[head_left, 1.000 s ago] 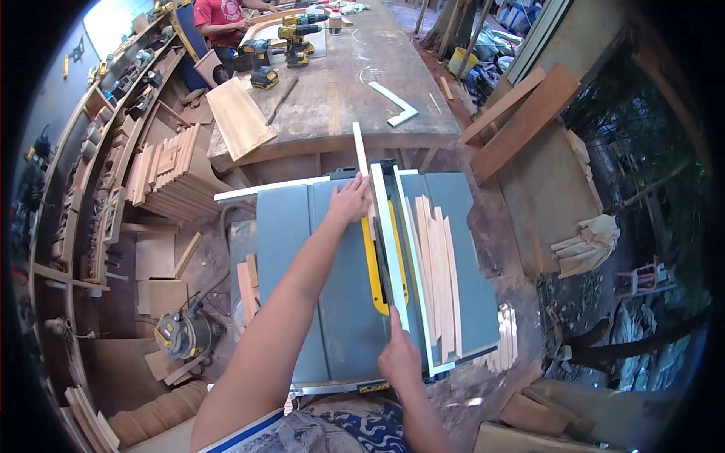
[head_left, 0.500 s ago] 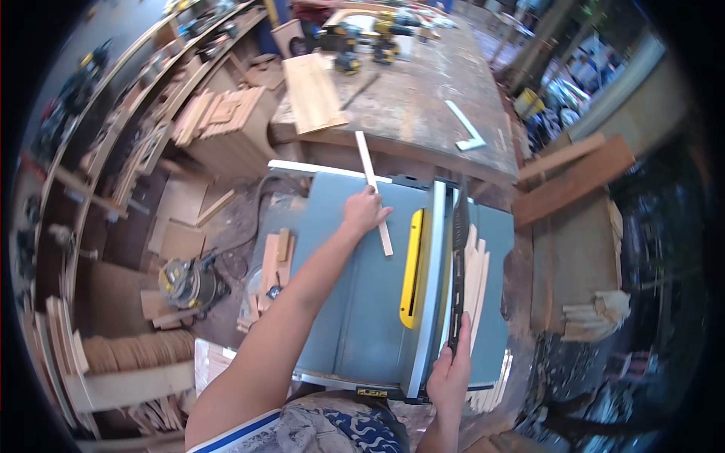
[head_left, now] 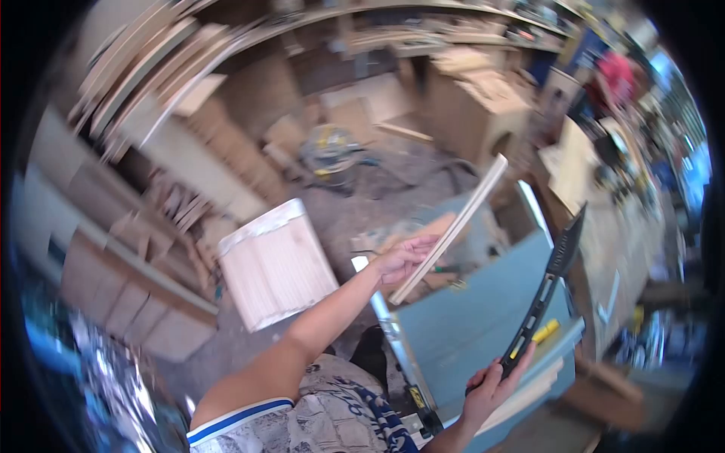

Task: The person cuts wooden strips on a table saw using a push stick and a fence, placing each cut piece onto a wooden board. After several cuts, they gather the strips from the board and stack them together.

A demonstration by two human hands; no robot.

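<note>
My left hand [head_left: 408,258] is closed around a thin, pale wood strip [head_left: 472,204], held slantwise above the left edge of a table saw [head_left: 476,309]. In my right hand [head_left: 495,381] is a long black push stick [head_left: 538,309], its wide end pointing up and away over the saw top. Part of the yellow blade insert [head_left: 545,332] shows behind the push stick, beside the metal fence [head_left: 574,334]. Several pale strips [head_left: 521,396] lie on the saw beyond the fence, near my right wrist.
A wrapped stack of wood panels [head_left: 279,264] stands left of the saw. Behind it are a yellow-and-black shop vacuum [head_left: 330,155] and shelves of lumber. A workbench [head_left: 600,257] adjoins the saw's far side. Someone in a red top [head_left: 615,79] is at the far right.
My view has swung to the left. My left hand has lifted the strip off the saw top and carried it toward the left edge. The push stick stays in my right hand, now raised.
</note>
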